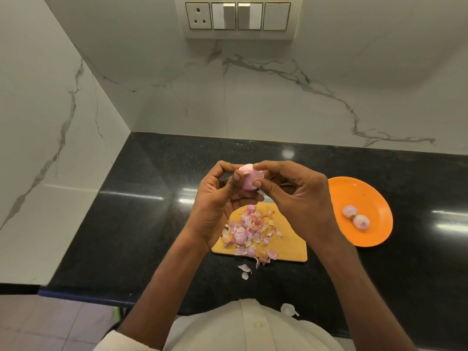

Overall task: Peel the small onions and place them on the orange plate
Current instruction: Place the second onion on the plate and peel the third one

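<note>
Above the black counter (131, 224) and the wooden board (288, 247) littered with peels (249, 231), the left hand (217, 198) cups a small onion (249, 179) while the right hand (291, 193) pinches its skin, so peeling looks under way. At three o'clock the orange plate (374, 193) (two peeled onions (355, 217) already on it) lies unobstructed; next, probably, strip the last skin and carry it there.

I see a wooden cutting board (291, 247) on the black countertop (126, 211), marble wall (278, 97), and a switch panel (238, 16) above
</note>
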{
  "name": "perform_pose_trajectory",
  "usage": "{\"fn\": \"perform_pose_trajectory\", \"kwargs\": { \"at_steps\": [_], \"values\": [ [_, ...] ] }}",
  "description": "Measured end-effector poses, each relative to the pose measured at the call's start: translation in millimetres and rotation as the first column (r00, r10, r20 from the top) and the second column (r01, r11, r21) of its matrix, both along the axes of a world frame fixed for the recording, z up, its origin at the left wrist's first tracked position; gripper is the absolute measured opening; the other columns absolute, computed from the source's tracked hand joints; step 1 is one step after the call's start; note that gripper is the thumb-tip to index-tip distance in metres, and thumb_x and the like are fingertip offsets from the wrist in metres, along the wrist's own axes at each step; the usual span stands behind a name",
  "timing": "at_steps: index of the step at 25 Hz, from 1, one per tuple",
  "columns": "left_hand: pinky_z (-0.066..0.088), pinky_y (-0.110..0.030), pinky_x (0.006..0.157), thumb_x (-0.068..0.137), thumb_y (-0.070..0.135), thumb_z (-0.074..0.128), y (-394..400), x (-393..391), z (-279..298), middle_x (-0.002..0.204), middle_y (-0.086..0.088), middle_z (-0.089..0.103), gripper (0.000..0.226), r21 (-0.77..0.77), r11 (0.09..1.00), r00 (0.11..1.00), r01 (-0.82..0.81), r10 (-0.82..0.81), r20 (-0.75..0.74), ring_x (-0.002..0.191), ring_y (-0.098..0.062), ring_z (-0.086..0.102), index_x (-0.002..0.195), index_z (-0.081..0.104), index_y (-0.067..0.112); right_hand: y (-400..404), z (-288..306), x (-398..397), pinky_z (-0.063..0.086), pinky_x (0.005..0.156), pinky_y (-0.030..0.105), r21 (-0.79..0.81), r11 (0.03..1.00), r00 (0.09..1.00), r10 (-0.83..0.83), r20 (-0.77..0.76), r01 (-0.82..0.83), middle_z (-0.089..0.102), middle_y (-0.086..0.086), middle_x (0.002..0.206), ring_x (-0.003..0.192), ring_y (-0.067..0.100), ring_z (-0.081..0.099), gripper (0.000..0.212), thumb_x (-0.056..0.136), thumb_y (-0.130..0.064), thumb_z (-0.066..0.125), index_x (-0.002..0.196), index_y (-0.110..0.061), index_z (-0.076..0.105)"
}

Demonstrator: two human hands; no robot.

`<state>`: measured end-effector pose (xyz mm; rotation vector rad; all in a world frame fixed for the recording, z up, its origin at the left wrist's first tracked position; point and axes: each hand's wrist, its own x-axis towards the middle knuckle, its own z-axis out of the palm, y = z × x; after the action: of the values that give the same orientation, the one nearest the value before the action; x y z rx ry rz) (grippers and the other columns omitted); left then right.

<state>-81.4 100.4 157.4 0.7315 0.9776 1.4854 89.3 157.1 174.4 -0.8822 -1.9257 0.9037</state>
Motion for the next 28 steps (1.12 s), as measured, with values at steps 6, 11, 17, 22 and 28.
{"fn": "perform_pose_trajectory", "kwargs": {
  "at_steps": [6, 11, 17, 22, 28],
  "values": [
    [0.059, -0.029, 0.064, 0.1, 0.035, 0.052, -0.3, 3.3, -0.9, 0.092, -0.012, 0.068, 0.038, -0.03, 1.0, 0.993, 0.002, -0.005, -0.115, 0.072, -0.018, 0.065, 0.117, 0.057, 0.002, -3.0, -1.4, -5.2, 0.061, 0.074, 0.033, 0.088, 0.996, 0.989, 0.016, 0.149, -0.03, 0.068, -0.004, 0.095, 0.087, 0.013, 0.068, 0.025, 0.088, -0.016, 0.083, 0.108, -0.014, 0.067],
    [0.057, -0.03, 0.063, 0.101, 0.035, 0.054, -1.1, 1.5, 0.8, 0.091, -0.012, 0.066, 0.035, -0.021, 1.0, 0.98, -0.009, 0.005, -0.198, 0.072, -0.018, 0.064, 0.114, 0.057, 0.002, -1.2, -4.9, -7.5, 0.061, 0.074, 0.039, 0.095, 0.995, 0.986, 0.004, 0.169, -0.02, 0.067, -0.003, 0.095, 0.087, 0.017, 0.067, 0.019, 0.09, -0.006, 0.079, 0.103, -0.014, 0.067],
    [0.056, -0.029, 0.062, 0.102, 0.035, 0.054, -1.0, 2.2, 5.6, 0.086, -0.011, 0.068, 0.038, -0.08, 0.996, 0.97, -0.024, 0.004, -0.245, 0.07, -0.019, 0.065, 0.115, 0.058, -0.001, 0.8, -11.0, -8.4, 0.061, 0.078, 0.033, 0.075, 0.997, 0.987, -0.017, 0.162, 0.005, 0.069, -0.001, 0.093, 0.088, 0.013, 0.067, 0.015, 0.091, 0.0, 0.076, 0.099, -0.011, 0.069],
    [0.055, -0.028, 0.061, 0.11, 0.033, 0.044, -1.6, 0.6, 12.6, 0.08, -0.007, 0.069, 0.036, -0.172, 0.985, 0.997, 0.016, -0.029, -0.074, 0.07, -0.018, 0.063, 0.117, 0.061, 0.002, -3.7, -4.6, -8.0, 0.061, 0.076, 0.027, 0.078, 0.997, 0.995, -0.015, 0.1, 0.007, 0.07, -0.003, 0.096, 0.088, 0.011, 0.07, 0.03, 0.094, -0.023, 0.075, 0.122, -0.018, 0.067],
    [0.056, -0.029, 0.061, 0.11, 0.034, 0.045, -1.0, 3.7, 16.9, 0.081, -0.009, 0.068, 0.039, -0.159, 0.987, 0.997, -0.015, 0.004, -0.072, 0.068, -0.02, 0.062, 0.117, 0.062, 0.0, -9.0, -14.7, -11.8, 0.063, 0.072, 0.036, 0.295, 0.943, 0.986, -0.167, 0.019, 0.154, 0.079, 0.003, 0.102, 0.089, 0.013, 0.074, 0.027, 0.097, -0.027, 0.072, 0.118, -0.011, 0.078]
  ]
}}
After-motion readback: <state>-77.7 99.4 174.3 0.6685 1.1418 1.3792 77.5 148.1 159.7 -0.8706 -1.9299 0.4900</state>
